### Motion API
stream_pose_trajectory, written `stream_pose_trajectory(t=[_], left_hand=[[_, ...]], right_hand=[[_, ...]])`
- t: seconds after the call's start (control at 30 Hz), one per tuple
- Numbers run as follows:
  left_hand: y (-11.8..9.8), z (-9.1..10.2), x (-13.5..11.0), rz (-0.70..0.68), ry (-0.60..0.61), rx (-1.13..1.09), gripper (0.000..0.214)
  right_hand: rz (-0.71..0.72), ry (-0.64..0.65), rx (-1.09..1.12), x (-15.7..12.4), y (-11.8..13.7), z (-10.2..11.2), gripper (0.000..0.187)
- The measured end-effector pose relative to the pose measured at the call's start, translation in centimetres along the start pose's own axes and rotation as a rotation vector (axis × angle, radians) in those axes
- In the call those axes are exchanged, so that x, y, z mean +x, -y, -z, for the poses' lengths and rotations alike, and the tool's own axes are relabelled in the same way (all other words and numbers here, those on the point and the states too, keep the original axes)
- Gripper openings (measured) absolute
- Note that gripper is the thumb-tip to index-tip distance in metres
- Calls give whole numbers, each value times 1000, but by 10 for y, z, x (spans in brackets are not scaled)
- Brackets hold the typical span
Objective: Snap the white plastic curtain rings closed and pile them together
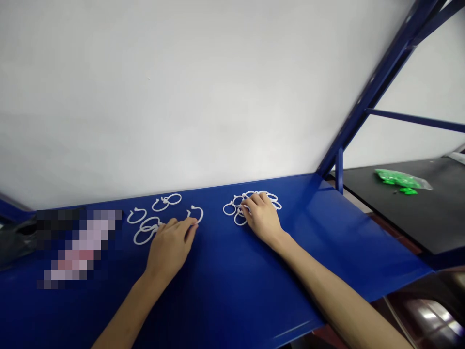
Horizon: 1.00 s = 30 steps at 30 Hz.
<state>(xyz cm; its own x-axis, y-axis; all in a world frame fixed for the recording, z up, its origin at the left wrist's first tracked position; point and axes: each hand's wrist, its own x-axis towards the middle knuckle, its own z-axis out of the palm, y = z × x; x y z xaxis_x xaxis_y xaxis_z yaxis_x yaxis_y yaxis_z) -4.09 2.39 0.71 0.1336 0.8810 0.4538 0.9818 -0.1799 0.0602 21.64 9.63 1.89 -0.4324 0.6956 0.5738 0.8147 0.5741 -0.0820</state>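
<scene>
Thin white plastic rings, some with a gap and small knobbed ends, lie on a blue metal tabletop [225, 271]. My left hand [170, 245] is at the left group, thumb and forefinger closed on the edge of an open ring [201, 214]. Beside its knuckles are two overlapping rings [142, 237]; farther back are a single open ring [130, 218] and a linked-looking pair [174, 198]. My right hand [264, 217] rests over a cluster of rings [228, 209], its fingers curled down among them. The palm hides part of that cluster, and the fingers' exact hold is partly covered.
A white wall [218, 97] rises behind the tabletop. Blue frame bars [358, 109] slant up at the right. Beyond them, a black surface [385, 213] carries a clear bag of bright green pieces [399, 178]. Dark plastic [16, 242] and a pixelated patch are at the left.
</scene>
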Motion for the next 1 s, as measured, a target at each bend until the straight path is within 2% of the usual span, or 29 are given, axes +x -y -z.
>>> stream_pose_trajectory(t=[0.1,0.23,0.3,0.37,0.43,0.5,0.57,0.63,0.73,1.0], left_hand=[[-16,-1,-4,-106,-76,-74,23],[-31,1,-7,-274,-120,-121,24],[-35,3,-7,-309,-111,-132,25],[-36,4,-7,-305,-106,-185,25],[-36,3,-7,-218,-130,-315,22],[-37,1,-7,-24,-149,-491,24],[-38,0,-5,181,-96,-660,30],[-39,1,-3,287,10,-800,30],[-40,3,-3,320,86,-922,27],[-38,8,-14,269,6,-823,21]], right_hand=[[3,-8,175,-4,14,8,16],[-77,123,536,-13,39,10,13],[-147,184,698,-18,48,8,12],[-201,190,816,-21,53,5,17],[-220,161,874,-22,53,3,25],[-212,133,874,-22,51,2,27],[-177,126,857,-22,50,2,25],[-119,139,853,-23,51,2,24],[-48,181,870,-25,55,3,18],[103,233,825,-30,59,14,23]])
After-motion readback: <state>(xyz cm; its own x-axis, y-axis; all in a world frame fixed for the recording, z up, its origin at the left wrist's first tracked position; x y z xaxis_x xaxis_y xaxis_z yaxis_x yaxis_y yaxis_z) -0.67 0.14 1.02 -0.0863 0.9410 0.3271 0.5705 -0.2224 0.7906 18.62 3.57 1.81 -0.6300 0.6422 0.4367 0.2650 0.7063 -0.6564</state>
